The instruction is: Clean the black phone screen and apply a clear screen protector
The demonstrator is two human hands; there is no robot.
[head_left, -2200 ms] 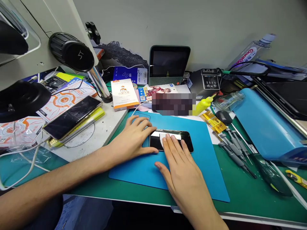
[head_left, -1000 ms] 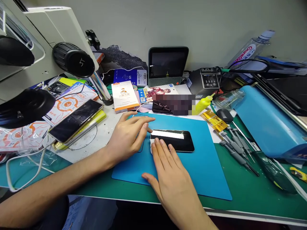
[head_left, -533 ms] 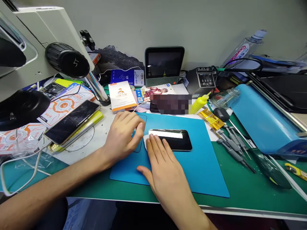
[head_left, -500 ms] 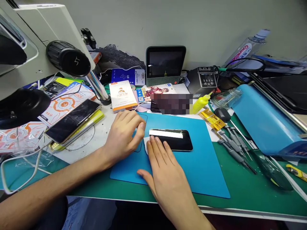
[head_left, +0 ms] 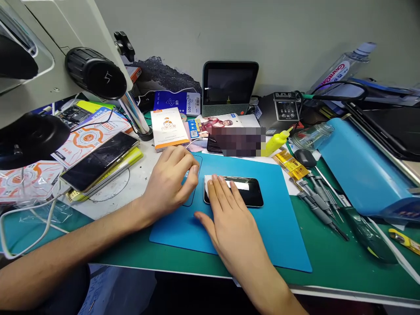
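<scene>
Right hand is laid flat, fingers pressing a small white cloth onto the left end of a glossy black smartphone. The phone's lying on a blue rubber mat. Left hand rests loosely curled just beside the phone's left end. A row of grey metal screwdrivers lies off to the right.
</scene>
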